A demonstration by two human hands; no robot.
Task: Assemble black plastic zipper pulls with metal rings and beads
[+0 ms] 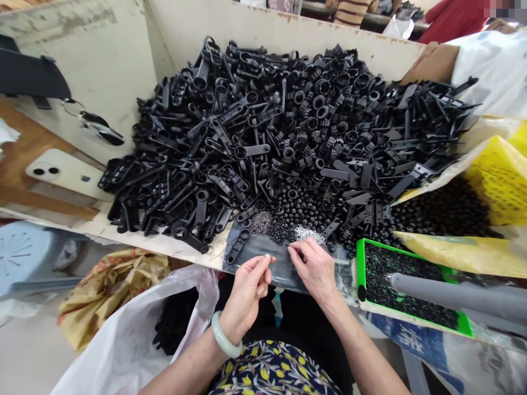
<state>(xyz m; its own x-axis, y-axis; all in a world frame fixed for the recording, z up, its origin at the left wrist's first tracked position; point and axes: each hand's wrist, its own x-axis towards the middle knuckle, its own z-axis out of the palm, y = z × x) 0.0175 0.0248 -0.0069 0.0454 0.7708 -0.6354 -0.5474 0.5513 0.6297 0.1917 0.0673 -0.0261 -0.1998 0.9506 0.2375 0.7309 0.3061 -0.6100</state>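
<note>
Silver pins (307, 234) lie heaped at the near edge of the bench (127, 237), our right hand (315, 269) pinching into them, our left hand (247, 285) with thumb and fingers pressed together beside one loose lever (237, 247), and the huge black pile (288, 126) beyond looks, we judge, hardly touched yet.

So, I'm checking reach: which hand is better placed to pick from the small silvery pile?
Probably right: the right hand rests just below the silvery pile, pointing at it; the left hand is farther off, pinched shut.
</note>
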